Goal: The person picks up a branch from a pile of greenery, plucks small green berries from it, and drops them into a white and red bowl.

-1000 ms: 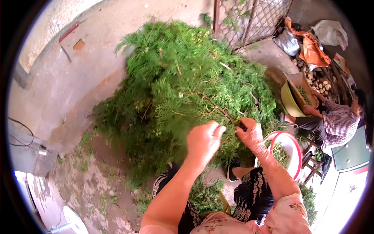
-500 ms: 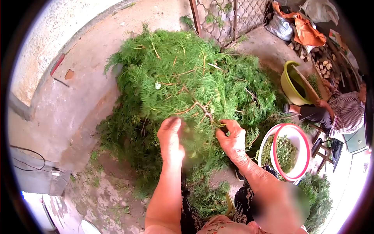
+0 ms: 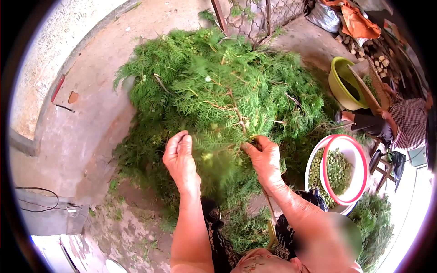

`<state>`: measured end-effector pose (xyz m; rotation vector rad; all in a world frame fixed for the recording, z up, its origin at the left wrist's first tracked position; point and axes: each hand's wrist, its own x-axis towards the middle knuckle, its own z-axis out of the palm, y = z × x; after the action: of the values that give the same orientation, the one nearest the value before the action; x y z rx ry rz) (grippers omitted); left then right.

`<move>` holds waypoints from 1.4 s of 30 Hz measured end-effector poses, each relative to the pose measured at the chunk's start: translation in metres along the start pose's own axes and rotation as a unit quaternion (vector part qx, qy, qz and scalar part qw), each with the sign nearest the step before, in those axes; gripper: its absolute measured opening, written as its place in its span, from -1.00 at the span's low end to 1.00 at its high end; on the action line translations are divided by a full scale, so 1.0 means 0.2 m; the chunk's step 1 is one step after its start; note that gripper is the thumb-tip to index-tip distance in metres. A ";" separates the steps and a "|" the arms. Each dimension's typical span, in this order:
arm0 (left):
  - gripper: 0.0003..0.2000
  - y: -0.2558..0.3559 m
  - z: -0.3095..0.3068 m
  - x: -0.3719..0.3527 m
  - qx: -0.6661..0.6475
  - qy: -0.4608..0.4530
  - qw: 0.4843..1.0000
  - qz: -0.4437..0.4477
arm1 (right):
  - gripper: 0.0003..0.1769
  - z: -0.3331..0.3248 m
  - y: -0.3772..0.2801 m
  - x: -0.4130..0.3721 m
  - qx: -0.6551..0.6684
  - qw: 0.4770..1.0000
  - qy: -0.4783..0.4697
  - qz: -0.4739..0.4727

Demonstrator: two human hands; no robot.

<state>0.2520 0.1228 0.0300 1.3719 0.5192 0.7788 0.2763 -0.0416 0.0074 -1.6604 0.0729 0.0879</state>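
A big heap of cut evergreen branches (image 3: 159, 109) with feathery green sprays lies in front of me. My right hand (image 3: 264, 159) pinches the brown cut end of one branch (image 3: 234, 107), whose leafy part spreads away from me over the heap. At the left edge of that branch is my left hand (image 3: 181, 159), thumb and fingers pressed together. Whatever it may hold is too small to make out. Blurred green sprays fill the gap between both hands. A white bucket with a red-pink rim (image 3: 363, 166), holding small green cones (image 3: 339, 173), stands to the right of my right forearm.
Another person (image 3: 407, 120) sits at the right, holding a shallow woven tray (image 3: 366, 88) beside a yellow-green tub (image 3: 339, 84). Behind are firewood (image 3: 378, 68) and an orange sack (image 3: 359, 25). A wire-mesh gate (image 3: 248, 20) stands at the back. More greenery (image 3: 371, 223) lies lower right.
My left hand has moved left, away from my right hand. The right hand still grips the branch end and has shifted slightly left. The view has tilted a little.
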 end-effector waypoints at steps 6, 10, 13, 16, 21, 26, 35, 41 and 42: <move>-0.80 0.10 0.02 -0.07 0.078 -0.112 0.987 -0.083 | -0.74 0.02 0.15 0.03 0.157 0.975 -0.025 0.156; -0.75 0.03 0.03 -0.11 0.276 -0.335 0.889 -0.147 | -0.68 0.01 0.18 0.03 0.146 0.974 -0.034 0.168; -0.81 -0.11 -0.03 -0.11 0.309 -0.386 0.868 -0.045 | -0.58 0.00 0.11 0.02 0.172 0.964 -0.018 0.202; -0.84 -0.13 -0.02 -0.13 0.346 -0.395 0.850 -0.044 | -0.45 -0.03 0.05 0.03 0.200 0.949 -0.032 0.243; -0.84 -0.14 0.05 -0.18 0.249 -0.267 0.924 -0.114 | -0.38 -0.05 0.05 0.05 0.314 0.910 -0.030 0.269; -0.83 -0.09 0.06 -0.12 -0.148 -0.145 0.917 -0.341 | -0.71 -0.04 0.07 0.05 0.288 0.922 0.000 0.259; -0.80 -0.11 0.07 -0.13 -0.166 -0.210 0.879 -0.395 | -0.71 -0.03 0.07 0.05 0.209 0.943 0.003 0.258; -0.66 -0.05 0.13 -0.13 0.014 -0.198 0.885 -0.421 | -0.68 -0.02 0.16 0.05 0.183 0.955 -0.062 0.226; -0.67 -0.06 0.13 -0.13 0.024 -0.215 0.886 -0.410 | -0.70 -0.01 0.17 0.05 0.186 0.952 -0.057 0.236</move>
<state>0.2556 0.0854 0.0182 1.1609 0.6871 -0.2297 0.2826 -0.0475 -0.0262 -1.2306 0.3777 0.5033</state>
